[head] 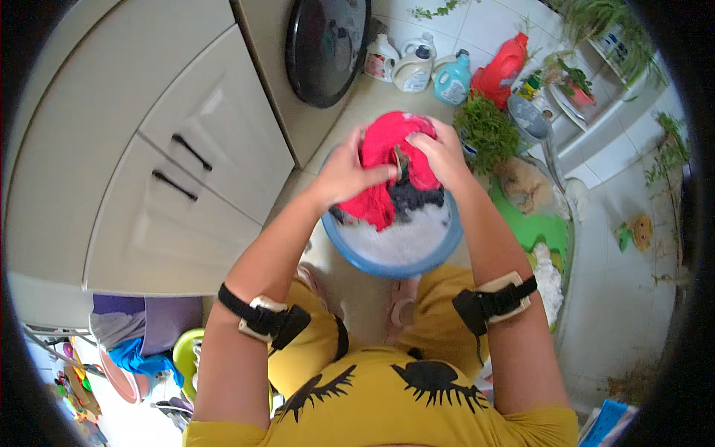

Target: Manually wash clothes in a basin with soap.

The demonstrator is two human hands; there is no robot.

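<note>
A wet red cloth garment (391, 137) is bunched between my two hands above a blue plastic basin (385, 269). My left hand (347, 170) grips its left side, thumb laid across the front. On the right edge, my right hand (442, 148) holds the fabric with the thumb on top. Part of the red cloth hangs down into the basin. Dark cloth (416, 195) shows just below it, and I cannot tell whether it belongs to the same piece. White suds (391, 243) fill the front of the basin; what lies beneath them is hidden.
Detergent bottles (413, 70) and a red jug (500, 70) stand along the tiled wall. A leafy plant (486, 134) and a grey bucket (528, 120) are right of the basin, by a green mat (519, 223). Cabinet doors (212, 123) flank the left side, near a washing machine door (329, 50).
</note>
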